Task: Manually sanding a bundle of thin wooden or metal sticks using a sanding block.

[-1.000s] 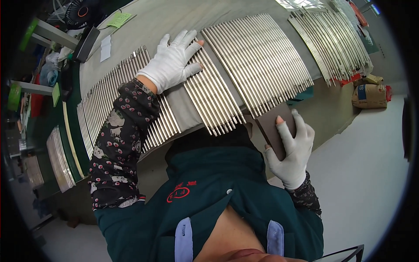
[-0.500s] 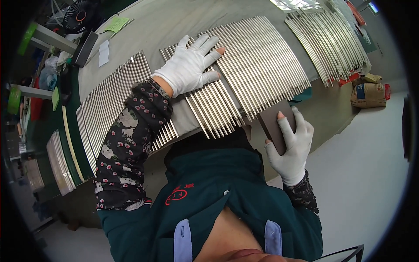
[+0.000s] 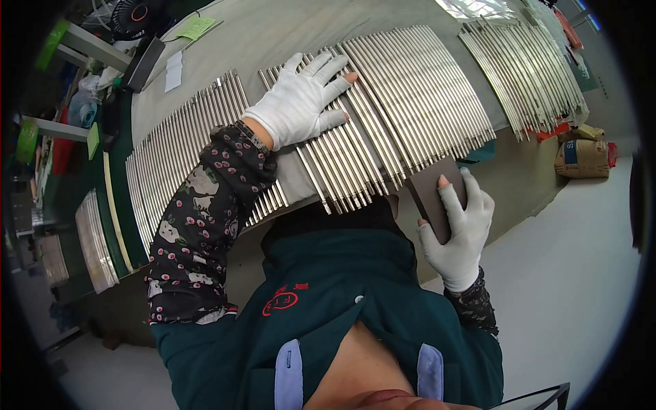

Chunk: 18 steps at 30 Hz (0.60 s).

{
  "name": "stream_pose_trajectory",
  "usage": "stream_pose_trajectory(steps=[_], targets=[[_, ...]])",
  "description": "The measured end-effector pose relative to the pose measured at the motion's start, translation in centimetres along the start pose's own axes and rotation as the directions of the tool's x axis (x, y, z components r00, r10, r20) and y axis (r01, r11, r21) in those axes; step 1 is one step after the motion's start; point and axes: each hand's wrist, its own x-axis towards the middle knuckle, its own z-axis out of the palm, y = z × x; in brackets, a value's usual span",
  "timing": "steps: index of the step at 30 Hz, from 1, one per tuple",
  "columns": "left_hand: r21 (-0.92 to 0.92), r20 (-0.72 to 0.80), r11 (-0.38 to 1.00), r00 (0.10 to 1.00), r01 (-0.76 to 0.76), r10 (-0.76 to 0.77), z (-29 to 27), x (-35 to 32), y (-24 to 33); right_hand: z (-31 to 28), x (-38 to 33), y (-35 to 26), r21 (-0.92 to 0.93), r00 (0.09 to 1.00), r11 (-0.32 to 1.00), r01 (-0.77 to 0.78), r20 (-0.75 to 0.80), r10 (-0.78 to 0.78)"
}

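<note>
My left hand, in a white glove with some bare fingertips, lies spread and open on a row of shiny metal rods. These rods lie side by side on the table, their near ends at its front edge. To the right, a wide, tightly packed group of the same rods lies beside them, with a few rods standing slightly apart between the two. My right hand, gloved the same way, grips a dark grey-brown block close to the near ends of the rods.
Another set of rods lies left, partly under my left sleeve. More rods lie far right, near a brown sack. At the far left are a black fan, a green note and a white paper slip.
The whole view has shifted slightly. A few rods now stand apart at the left edge of the wide group, closer to my left hand. Both hands keep their pose, and the block stays gripped.
</note>
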Motion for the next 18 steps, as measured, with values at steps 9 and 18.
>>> stream_pose_trajectory(steps=[9, 18], targets=[[0.004, -0.024, 1.0, 1.0, 0.0, 0.0, 0.1, -0.9, -0.2, 0.2, 0.5, -0.8, 0.014, 0.999, 0.999, 0.041, -0.004, -0.041], [0.029, -0.043, 0.996, 0.995, 0.088, -0.087, -0.2, -1.1, -0.1, 0.2, 1.4, -2.0, 0.05, 0.996, 0.995, 0.082, 0.011, -0.083]])
